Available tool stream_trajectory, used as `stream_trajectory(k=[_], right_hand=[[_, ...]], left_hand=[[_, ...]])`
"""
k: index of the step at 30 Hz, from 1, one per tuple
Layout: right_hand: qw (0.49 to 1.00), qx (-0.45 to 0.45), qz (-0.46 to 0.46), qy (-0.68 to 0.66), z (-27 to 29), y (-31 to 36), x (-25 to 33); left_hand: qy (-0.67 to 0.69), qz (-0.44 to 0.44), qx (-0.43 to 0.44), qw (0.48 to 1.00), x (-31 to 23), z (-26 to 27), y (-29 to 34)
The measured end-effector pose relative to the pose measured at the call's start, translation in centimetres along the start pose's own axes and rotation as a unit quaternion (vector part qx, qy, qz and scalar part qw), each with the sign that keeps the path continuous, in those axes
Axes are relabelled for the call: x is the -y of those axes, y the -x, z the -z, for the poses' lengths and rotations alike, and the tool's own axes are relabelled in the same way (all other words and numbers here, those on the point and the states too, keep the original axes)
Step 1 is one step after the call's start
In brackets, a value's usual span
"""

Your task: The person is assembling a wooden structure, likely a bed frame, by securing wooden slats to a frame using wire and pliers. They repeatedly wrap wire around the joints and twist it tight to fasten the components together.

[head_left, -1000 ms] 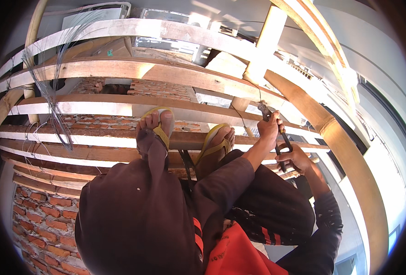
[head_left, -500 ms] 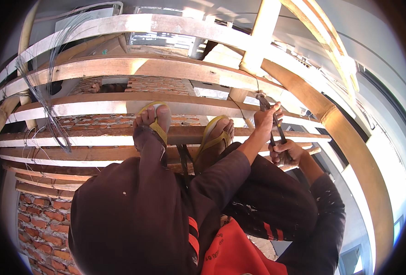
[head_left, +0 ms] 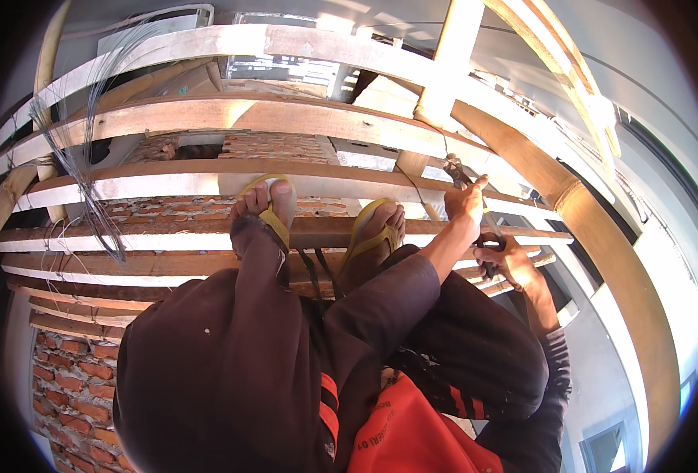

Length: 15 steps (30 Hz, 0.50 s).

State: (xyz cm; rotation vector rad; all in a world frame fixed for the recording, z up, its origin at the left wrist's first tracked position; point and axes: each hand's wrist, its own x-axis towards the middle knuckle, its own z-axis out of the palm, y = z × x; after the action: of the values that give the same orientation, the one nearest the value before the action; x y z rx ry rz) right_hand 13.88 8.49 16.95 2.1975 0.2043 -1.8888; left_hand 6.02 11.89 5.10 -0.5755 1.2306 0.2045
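Steel pincers (head_left: 488, 226) with dark handle ends slant between my two hands, over the slats at the right. Their head sits beside a wooden slat (head_left: 424, 189), close to a thin wire tied round the timber and a bamboo post (head_left: 410, 163). My left hand (head_left: 464, 206) is closed round the upper part of the pincers, just below the head. Lower down, my right hand (head_left: 510, 262) grips the handle ends. Whether the jaws bite on the wire is too small to tell.
My feet in yellow flip-flops (head_left: 274, 213) rest on the slats, with gaps between them. A bundle of thin wires (head_left: 89, 181) hangs at the left. A thick bamboo pole (head_left: 601, 229) runs down the right. Brickwork (head_left: 77, 386) shows below.
The pincers' handles have come closer together. My right hand and forearm have shifted slightly, and my left hand has moved a little to the right.
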Motion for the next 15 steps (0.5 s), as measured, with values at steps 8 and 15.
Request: stream_trajectory(k=[8,15], right_hand=[[0.989,-0.064,0.048,-0.125,-3.5,-1.5,-4.4],[0.868,-0.281,0.234,0.336,-4.2,0.1,-1.4]], left_hand=[[-0.04,-0.066,0.102,0.992,2.4,1.6,-4.0],[-0.17,-0.128,-0.022,0.977,2.4,0.0,-2.6]])
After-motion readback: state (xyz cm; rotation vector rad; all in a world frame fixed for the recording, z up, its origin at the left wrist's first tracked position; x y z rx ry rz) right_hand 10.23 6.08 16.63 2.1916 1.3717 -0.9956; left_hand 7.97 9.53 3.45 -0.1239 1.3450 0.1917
